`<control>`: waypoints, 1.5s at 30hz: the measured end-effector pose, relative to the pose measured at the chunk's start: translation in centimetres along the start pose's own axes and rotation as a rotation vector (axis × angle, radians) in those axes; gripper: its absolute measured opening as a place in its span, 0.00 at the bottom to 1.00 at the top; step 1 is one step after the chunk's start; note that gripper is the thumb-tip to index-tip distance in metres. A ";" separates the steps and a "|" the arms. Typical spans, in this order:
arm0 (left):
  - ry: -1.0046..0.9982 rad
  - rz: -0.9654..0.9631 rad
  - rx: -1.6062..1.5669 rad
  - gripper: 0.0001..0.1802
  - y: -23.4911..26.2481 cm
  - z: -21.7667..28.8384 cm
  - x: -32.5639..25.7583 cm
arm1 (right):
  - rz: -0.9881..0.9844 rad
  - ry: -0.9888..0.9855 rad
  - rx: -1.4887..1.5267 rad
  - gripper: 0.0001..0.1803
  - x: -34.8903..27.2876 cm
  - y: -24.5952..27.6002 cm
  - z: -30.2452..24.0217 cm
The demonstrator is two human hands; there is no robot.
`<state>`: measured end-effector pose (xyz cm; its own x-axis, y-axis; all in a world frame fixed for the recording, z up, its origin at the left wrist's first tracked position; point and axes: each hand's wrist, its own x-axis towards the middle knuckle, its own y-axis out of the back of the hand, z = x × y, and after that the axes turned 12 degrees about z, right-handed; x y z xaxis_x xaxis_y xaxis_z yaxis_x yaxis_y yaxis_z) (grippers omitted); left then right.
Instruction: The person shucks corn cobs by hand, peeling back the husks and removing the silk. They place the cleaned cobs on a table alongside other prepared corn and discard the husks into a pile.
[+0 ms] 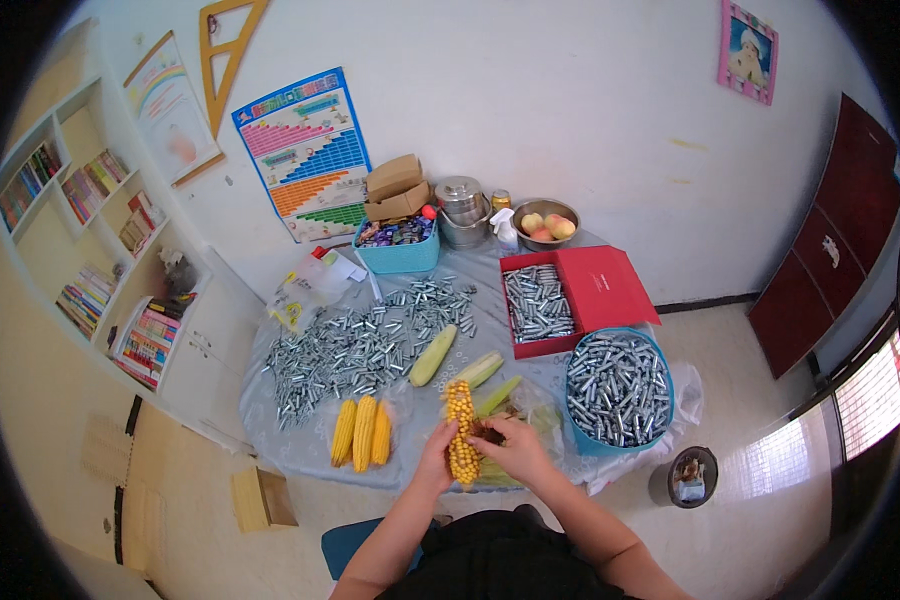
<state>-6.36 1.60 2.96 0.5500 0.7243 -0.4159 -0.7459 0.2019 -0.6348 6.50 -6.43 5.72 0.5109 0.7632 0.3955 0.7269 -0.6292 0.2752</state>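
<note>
At the tabletop's (270, 400) near edge, our left hand (436, 452) grips the upright corn cob (460, 432); right hand (510, 447) fingers pinch its side. We steady it, working row by row.

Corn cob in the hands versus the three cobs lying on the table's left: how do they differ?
The held cob stands upright between the left hand and right hand; the three cobs lie untouched on the table. The held cob's kernels look knobbly and gapped; theirs look smooth and even. All are yellow and husked.
</note>
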 end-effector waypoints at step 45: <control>-1.449 0.176 1.399 0.13 4.8 9.1 1.6 | -0.052 -0.956 0.720 0.16 -0.2 -1.5 8.8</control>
<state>-12.48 9.68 5.15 0.3364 0.5363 0.7741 -0.8599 -0.1602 0.4847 9.36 -4.32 -2.52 0.3857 0.7775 -0.4967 0.6909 -0.6002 -0.4030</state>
